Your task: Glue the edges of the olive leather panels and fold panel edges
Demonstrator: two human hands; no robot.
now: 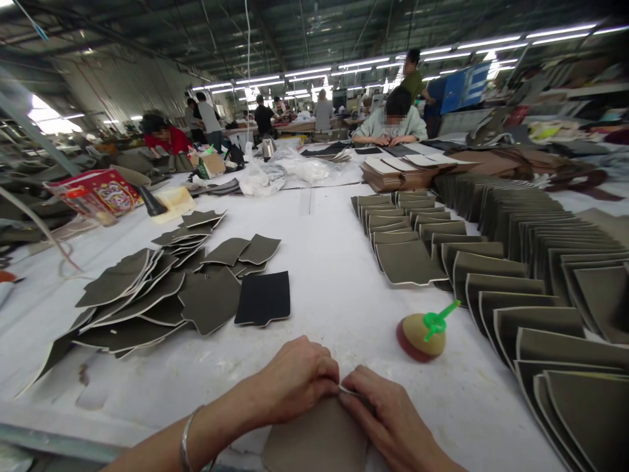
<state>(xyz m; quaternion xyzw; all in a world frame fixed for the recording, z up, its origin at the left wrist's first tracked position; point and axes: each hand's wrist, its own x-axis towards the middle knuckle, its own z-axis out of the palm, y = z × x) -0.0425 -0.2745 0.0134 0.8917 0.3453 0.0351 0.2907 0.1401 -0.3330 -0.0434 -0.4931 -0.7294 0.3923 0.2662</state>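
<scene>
At the table's near edge, my left hand [299, 380] and my right hand [378, 406] pinch the far edge of a grey-brown padded fabric panel [317, 436]. Their fingertips almost meet on its pale edge. A silver bangle circles my left wrist. Right of the hands sits a round yellow and dark red bottle [421, 335] with a green nozzle [435, 321]. A dark, nearly black panel [264, 298] lies flat beyond my left hand, beside a loose heap of olive-grey panels [132, 295].
Overlapping rows of curved olive panels [521, 308] cover the right side. Brown stacked pieces [388, 174] and clear plastic bags [295, 167] lie farther back. A red bag [103, 193] and a brush with a black handle [152, 202] are at left. A person [393, 121] works across the table.
</scene>
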